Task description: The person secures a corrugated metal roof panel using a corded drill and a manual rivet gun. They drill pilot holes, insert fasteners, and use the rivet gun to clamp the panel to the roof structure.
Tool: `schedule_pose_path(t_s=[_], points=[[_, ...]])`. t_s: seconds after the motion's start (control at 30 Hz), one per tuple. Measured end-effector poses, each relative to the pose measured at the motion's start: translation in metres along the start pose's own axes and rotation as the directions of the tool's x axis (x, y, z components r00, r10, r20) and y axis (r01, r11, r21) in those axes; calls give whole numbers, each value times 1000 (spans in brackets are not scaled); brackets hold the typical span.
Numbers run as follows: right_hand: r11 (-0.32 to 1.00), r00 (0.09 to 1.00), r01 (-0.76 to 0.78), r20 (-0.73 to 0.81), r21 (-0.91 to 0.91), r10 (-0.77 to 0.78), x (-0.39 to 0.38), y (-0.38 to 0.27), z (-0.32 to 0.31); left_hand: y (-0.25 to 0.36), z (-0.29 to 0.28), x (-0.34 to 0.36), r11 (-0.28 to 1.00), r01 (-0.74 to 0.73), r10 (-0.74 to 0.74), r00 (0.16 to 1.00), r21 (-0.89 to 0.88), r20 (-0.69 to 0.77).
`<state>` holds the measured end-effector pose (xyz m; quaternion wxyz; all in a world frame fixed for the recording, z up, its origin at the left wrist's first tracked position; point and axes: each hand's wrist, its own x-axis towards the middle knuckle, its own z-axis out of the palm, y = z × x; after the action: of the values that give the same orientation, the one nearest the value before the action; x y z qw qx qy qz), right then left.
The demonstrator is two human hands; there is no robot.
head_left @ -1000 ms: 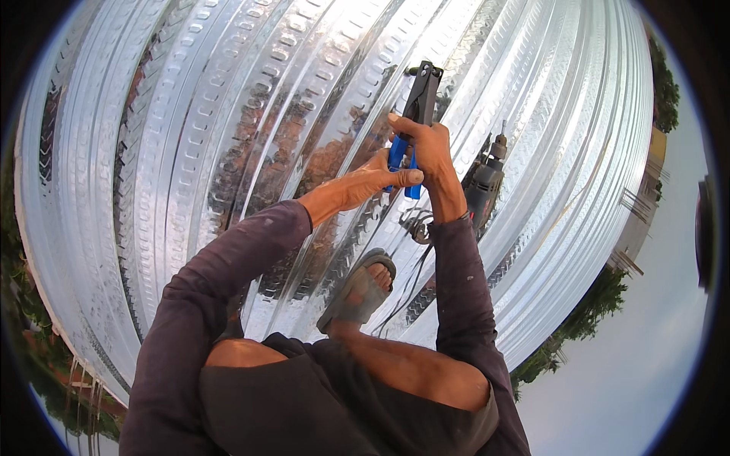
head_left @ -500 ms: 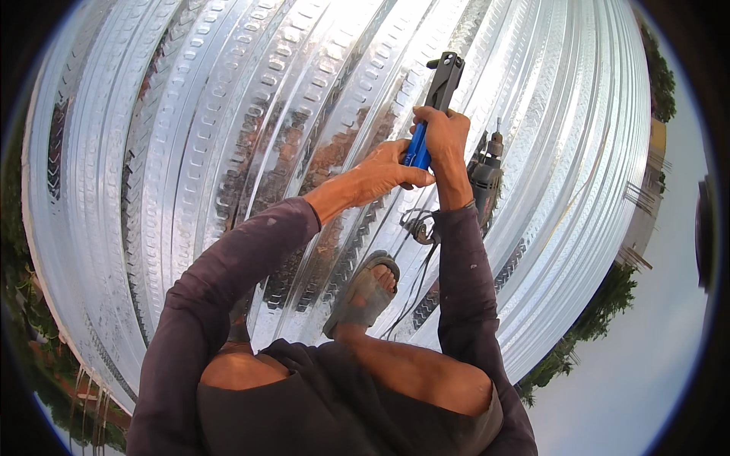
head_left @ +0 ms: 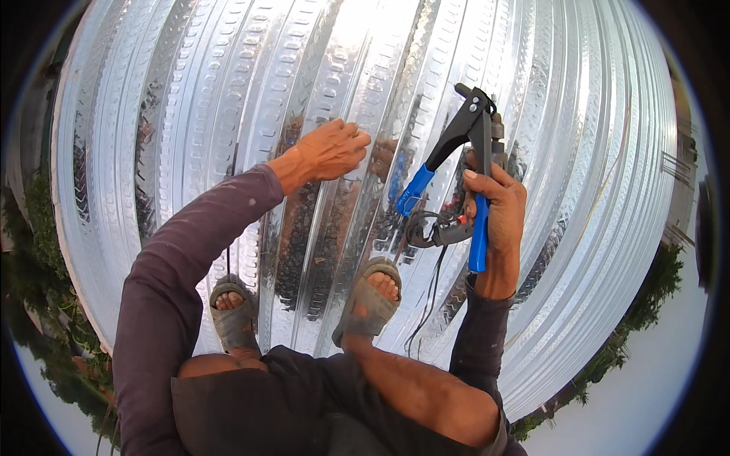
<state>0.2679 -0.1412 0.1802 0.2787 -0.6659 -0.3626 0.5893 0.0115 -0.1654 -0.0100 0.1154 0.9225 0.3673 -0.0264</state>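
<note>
My right hand point(head_left: 503, 204) is wrapped round one blue-gripped handle of a black hand riveter point(head_left: 460, 128). The riveter's handles stand spread apart, and its other blue grip points down toward the left. To the left, above the ribbed metal decking point(head_left: 209, 129), my left hand point(head_left: 332, 150) is held with its fingers curled in. Whether anything small is inside those fingers is hidden. Behind the riveter and my right hand a power drill point(head_left: 454, 233) lies on the decking, partly covered, with its chuck showing near the riveter's head.
A dark cord point(head_left: 428, 292) trails from the drill toward my legs. My sandalled feet, the left sandal point(head_left: 234, 323) and the right sandal point(head_left: 365, 313), stand on the shiny ribs. Trees point(head_left: 646, 296) show beyond the decking's edge at the right.
The riveter's handles have opened apart. My left hand has let go of it and moved left, while my right hand has drawn the riveter to the right and closer to me.
</note>
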Motion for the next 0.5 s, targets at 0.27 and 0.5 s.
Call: schedule_pose_path(t_s=[0.27, 0.5], points=[[984, 996, -15, 88, 179, -1, 2, 22, -13, -46, -21, 25, 824, -556, 542, 830, 112, 133], [982, 979, -42, 201, 182, 4, 6, 37, -22, -36, -20, 11, 924, -382, 377, 914, 3, 150]])
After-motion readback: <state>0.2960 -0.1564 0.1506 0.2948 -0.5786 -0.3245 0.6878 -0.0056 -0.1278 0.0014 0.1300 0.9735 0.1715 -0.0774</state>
